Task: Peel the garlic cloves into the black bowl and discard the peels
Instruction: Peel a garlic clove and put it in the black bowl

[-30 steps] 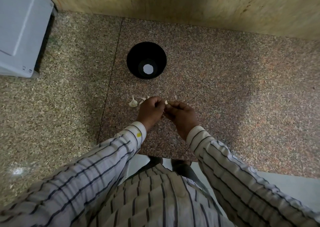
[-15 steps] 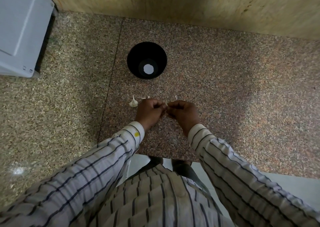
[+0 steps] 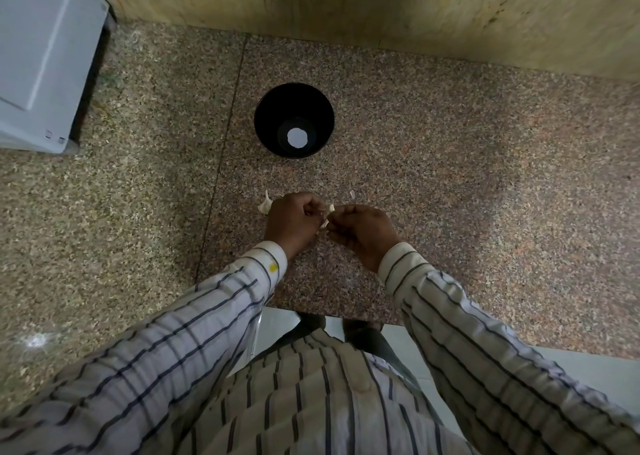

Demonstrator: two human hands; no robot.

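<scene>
A black bowl [image 3: 294, 120] with a white round spot on its bottom stands on the granite counter [image 3: 450, 194], beyond my hands. My left hand [image 3: 292, 220] and my right hand [image 3: 360, 229] meet over the counter, fingers curled, both pinching one small garlic clove [image 3: 328, 216] between them; most of the clove is hidden. A piece of unpeeled garlic [image 3: 264, 205] lies on the counter just left of my left hand. A small white peel or clove [image 3: 352, 195] lies just beyond my right hand.
A white appliance [image 3: 38, 59] stands at the back left of the counter. A beige stone wall [image 3: 381, 7] runs along the back. The counter's front edge [image 3: 332, 316] is just below my wrists, with my striped shirt [image 3: 311, 402] under it.
Both hands stay together on the clove. My right hand has shifted slightly right and rotated, and a bit more white clove shows between the fingertips.
</scene>
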